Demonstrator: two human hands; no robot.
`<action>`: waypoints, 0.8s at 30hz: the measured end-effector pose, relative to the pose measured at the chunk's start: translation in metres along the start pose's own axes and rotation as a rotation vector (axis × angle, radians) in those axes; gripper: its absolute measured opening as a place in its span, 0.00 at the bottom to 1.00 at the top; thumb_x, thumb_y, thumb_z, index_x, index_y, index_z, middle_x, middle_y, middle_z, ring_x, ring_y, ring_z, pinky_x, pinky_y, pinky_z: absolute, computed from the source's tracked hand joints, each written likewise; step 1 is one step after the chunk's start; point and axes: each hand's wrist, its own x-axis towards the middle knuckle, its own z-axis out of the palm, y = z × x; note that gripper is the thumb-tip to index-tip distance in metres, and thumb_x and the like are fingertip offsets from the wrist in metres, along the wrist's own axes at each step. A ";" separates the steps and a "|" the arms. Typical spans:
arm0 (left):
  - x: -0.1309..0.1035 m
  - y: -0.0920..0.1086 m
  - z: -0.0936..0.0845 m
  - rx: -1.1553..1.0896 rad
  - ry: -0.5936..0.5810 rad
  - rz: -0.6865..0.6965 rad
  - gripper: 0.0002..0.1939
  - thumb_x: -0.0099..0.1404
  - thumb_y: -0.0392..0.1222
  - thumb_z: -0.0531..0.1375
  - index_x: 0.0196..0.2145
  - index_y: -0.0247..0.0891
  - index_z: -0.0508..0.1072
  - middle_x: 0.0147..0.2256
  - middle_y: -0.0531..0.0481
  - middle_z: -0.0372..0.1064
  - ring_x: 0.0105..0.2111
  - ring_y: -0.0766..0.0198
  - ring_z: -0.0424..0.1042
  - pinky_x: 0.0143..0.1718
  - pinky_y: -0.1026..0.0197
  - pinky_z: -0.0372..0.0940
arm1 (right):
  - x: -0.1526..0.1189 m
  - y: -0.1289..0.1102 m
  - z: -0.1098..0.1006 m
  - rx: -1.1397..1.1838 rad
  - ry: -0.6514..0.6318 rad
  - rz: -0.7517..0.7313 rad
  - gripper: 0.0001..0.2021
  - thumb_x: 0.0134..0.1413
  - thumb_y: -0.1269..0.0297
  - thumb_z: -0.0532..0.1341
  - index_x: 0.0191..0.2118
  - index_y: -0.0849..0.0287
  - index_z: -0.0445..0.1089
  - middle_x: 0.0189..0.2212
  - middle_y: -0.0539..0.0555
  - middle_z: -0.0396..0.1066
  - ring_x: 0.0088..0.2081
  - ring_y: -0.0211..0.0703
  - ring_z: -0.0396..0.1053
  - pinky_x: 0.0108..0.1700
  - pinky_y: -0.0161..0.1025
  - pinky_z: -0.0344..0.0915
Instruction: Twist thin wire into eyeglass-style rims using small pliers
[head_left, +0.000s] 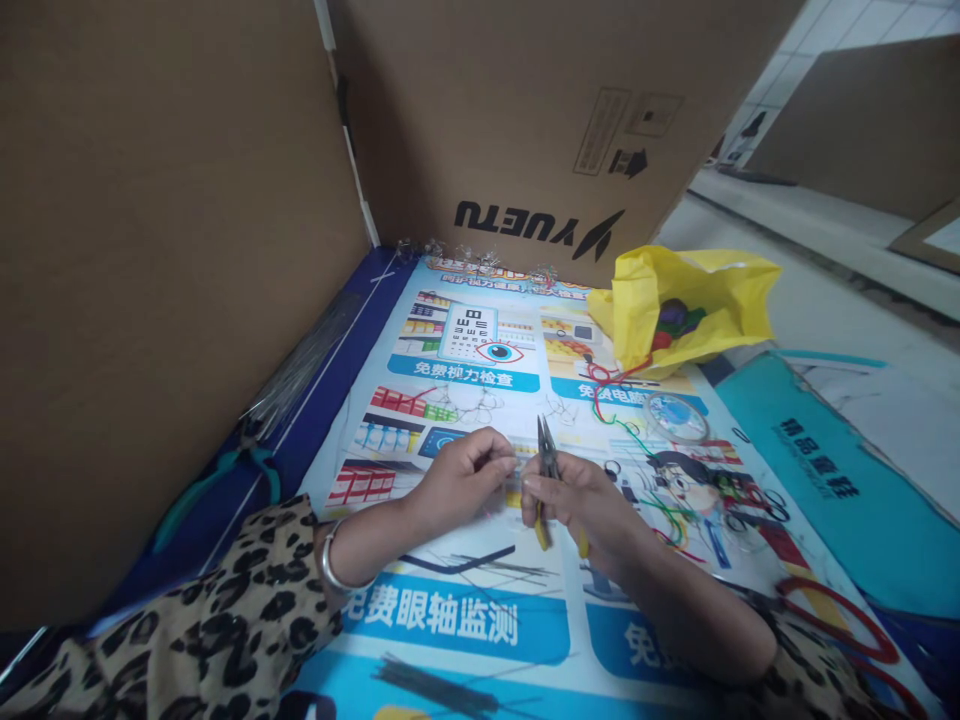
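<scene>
In the head view my right hand is wrapped round needle-nose pliers with yellow handles. The jaws point up and away from me, and their tips look close together. Just to the left, my left hand is closed in a pinch, fingertips toward the pliers but apart from them. Whatever sits in that pinch is too fine to make out. Below my hands, thin dark wires lie on the printed poster. A bundle of straight wires rests at the near edge.
Cardboard walls stand at the back and left. A yellow bag with coloured bundles is at the back right. Teal-handled pliers and long wires lie left. A tape roll, coloured cords and a teal card are right.
</scene>
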 end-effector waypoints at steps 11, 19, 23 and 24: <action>-0.003 -0.002 0.002 0.259 0.075 0.158 0.04 0.59 0.34 0.52 0.27 0.37 0.65 0.25 0.55 0.63 0.26 0.69 0.62 0.30 0.66 0.57 | -0.004 0.002 0.004 0.199 -0.089 0.034 0.10 0.45 0.61 0.64 0.29 0.60 0.63 0.19 0.48 0.68 0.22 0.35 0.66 0.27 0.34 0.59; -0.005 -0.005 0.003 0.357 0.119 0.225 0.04 0.58 0.33 0.53 0.27 0.38 0.65 0.25 0.54 0.65 0.26 0.68 0.63 0.29 0.66 0.57 | -0.003 0.006 0.007 0.232 -0.100 0.011 0.10 0.45 0.60 0.63 0.29 0.59 0.63 0.20 0.48 0.67 0.21 0.36 0.65 0.24 0.33 0.58; -0.005 -0.005 0.003 0.378 0.104 0.227 0.04 0.58 0.33 0.53 0.27 0.38 0.65 0.26 0.54 0.65 0.27 0.68 0.63 0.30 0.66 0.57 | -0.003 0.006 0.008 0.270 -0.110 0.014 0.10 0.44 0.61 0.64 0.29 0.59 0.63 0.20 0.48 0.67 0.22 0.36 0.65 0.26 0.34 0.59; -0.005 -0.005 0.003 0.370 0.105 0.223 0.04 0.59 0.34 0.53 0.27 0.38 0.64 0.26 0.54 0.64 0.27 0.68 0.63 0.30 0.66 0.57 | -0.004 0.006 0.008 0.283 -0.115 0.009 0.10 0.45 0.61 0.64 0.29 0.59 0.63 0.20 0.48 0.67 0.22 0.36 0.66 0.26 0.34 0.58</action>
